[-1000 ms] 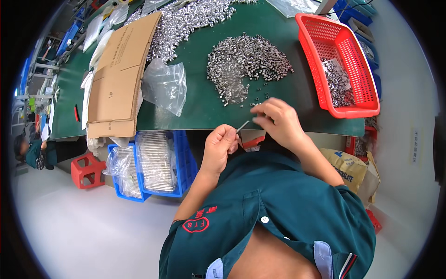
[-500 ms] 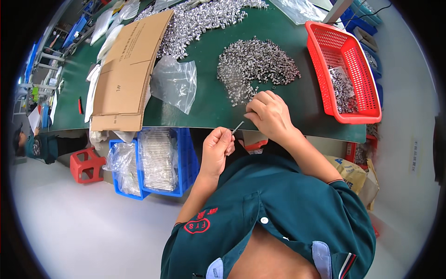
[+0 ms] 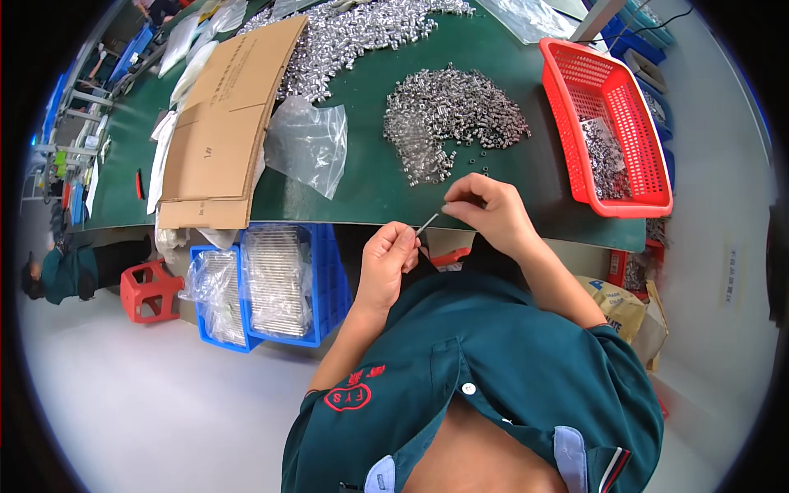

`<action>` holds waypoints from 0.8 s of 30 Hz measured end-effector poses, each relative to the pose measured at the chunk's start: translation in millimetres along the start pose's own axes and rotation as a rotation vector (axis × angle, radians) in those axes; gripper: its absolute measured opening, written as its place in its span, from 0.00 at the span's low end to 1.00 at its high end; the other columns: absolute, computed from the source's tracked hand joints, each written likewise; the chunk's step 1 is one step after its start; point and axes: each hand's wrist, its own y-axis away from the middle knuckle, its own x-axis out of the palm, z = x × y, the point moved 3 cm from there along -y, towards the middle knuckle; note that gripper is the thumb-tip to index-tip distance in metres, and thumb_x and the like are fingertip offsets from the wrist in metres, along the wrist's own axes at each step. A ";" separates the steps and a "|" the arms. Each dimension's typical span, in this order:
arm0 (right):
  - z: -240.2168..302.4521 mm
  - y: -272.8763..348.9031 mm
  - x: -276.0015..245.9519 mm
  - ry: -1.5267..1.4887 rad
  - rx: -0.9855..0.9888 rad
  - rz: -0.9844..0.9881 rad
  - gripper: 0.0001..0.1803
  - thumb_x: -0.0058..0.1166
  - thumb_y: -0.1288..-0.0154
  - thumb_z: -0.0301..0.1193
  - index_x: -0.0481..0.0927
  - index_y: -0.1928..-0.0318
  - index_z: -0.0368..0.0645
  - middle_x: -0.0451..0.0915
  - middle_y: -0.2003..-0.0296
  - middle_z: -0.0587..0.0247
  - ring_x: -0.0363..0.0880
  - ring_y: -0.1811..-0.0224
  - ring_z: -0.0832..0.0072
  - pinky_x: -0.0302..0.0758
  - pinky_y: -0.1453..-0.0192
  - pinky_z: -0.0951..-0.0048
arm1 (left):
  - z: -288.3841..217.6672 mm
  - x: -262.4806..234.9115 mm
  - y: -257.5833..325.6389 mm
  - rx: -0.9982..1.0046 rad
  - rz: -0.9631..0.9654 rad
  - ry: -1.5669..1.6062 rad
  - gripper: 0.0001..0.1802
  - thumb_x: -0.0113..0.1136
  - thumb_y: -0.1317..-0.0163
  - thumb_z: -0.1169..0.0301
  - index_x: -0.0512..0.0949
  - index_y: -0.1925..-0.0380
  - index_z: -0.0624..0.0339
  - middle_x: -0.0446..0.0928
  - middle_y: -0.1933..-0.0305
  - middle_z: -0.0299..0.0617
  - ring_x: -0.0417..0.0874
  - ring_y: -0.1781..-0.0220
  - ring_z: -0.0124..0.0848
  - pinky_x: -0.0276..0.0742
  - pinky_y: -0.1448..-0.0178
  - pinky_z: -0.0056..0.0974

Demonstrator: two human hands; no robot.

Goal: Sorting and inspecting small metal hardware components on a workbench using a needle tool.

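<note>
My left hand [image 3: 388, 259] is closed round a thin grey metal rod [image 3: 426, 223], whose free end points up and to the right at the table's front edge. Just right of that end is my right hand [image 3: 491, 215], thumb and forefinger curled toward each other; whatever may be between the tips is too small to make out. Beyond the hands, a pile of small metal rings [image 3: 460, 107] lies on the green table [image 3: 362, 201], a few of them loose on its near side. Part of this pile looks covered by clear plastic.
A red perforated basket [image 3: 579, 156] with small metal parts stands at the right. Left are a clear plastic bag [image 3: 308, 144] and a flat cardboard box [image 3: 218, 123]. A larger heap of shiny parts [image 3: 362, 37] lies behind. Blue crates [image 3: 329, 283] stand below the table edge.
My right hand has come back from beside the ring pile, nearer to the rod's end. My left hand has shifted slightly right, still holding the rod.
</note>
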 end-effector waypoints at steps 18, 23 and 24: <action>8.5 22.4 -22.8 -0.027 -0.025 0.122 0.07 0.62 0.52 0.20 0.77 0.71 0.37 0.77 0.76 0.64 0.75 0.73 0.78 0.72 0.68 0.76 | 0.0 22.0 -3.8 0.097 0.083 -0.391 0.10 0.52 0.33 0.67 0.72 0.71 0.61 0.66 0.80 0.28 0.62 0.79 0.17 0.58 0.73 0.24; 3.0 34.0 -14.2 -0.050 0.018 0.148 0.08 0.63 0.50 0.22 0.78 0.69 0.36 0.77 0.75 0.67 0.75 0.73 0.82 0.72 0.68 0.77 | 3.9 32.9 -3.2 0.175 0.124 -0.528 0.11 0.51 0.33 0.67 0.73 0.72 0.63 0.69 0.79 0.30 0.64 0.77 0.16 0.59 0.74 0.25; 0.6 34.4 -13.9 -0.127 0.048 0.139 0.09 0.63 0.50 0.22 0.78 0.67 0.36 0.77 0.75 0.67 0.75 0.73 0.83 0.73 0.67 0.78 | 7.0 33.6 -5.1 0.090 0.140 -0.414 0.12 0.50 0.32 0.67 0.73 0.72 0.63 0.69 0.79 0.30 0.64 0.77 0.16 0.59 0.74 0.24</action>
